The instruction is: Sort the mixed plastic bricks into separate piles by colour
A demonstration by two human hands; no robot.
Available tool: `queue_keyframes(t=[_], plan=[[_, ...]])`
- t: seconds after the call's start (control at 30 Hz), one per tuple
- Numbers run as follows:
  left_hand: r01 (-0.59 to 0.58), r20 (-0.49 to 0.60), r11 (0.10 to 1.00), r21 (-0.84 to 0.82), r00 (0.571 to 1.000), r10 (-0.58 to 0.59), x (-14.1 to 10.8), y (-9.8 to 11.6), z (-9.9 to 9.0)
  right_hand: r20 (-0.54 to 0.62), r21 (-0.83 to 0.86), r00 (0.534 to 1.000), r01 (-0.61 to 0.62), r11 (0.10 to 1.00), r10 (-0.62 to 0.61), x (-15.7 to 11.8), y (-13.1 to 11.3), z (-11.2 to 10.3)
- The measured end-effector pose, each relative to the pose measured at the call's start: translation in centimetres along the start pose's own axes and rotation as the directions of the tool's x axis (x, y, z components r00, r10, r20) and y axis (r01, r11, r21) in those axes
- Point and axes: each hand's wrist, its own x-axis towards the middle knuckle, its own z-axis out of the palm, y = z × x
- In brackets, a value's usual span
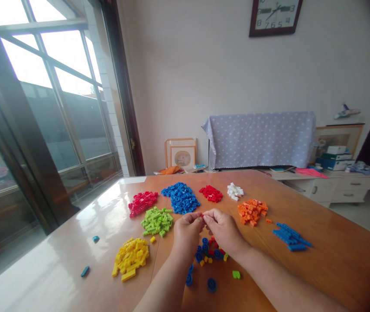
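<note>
Above the middle of the table, my left hand (189,229) and my right hand (223,229) meet at the fingertips. Both are closed in a pinch on a small red toy brick (202,215), mostly covered by the fingers. Below them lies a loose group of blue wheels (205,248), with red bricks (213,241) and small yellow bricks (206,260) among it; my hands partly hide this group. A single blue wheel (211,284) and a lime green brick (236,274) lie nearer to me.
Sorted piles ring my hands on the wooden table (168,286): yellow (131,256), lime green (157,221), dark red (142,203), blue round pieces (181,198), red (211,193), white (235,191), orange (252,212) and long blue bricks (290,236). Two stray teal-blue pieces (85,271) lie at left.
</note>
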Motion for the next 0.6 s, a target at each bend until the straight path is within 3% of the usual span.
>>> queue_keyframes(t=[0.13,0.3,0.6], plan=[[-0.019,-0.039,0.999,0.033,0.999,0.02,-0.22,-0.02,0.03,-0.022,-0.045,0.999,0.032,0.998,-0.033,-0.21,-0.52,0.22],[0.055,-0.059,0.996,-0.075,0.996,-0.059,-0.29,0.34,0.23,-0.06,-0.19,0.982,0.165,0.968,-0.179,-0.56,-0.74,0.37],[0.189,0.022,0.943,-0.272,0.981,-0.19,-0.24,0.32,-0.15,0.047,-0.488,0.927,0.347,0.801,-0.373,-0.81,-0.11,0.28]])
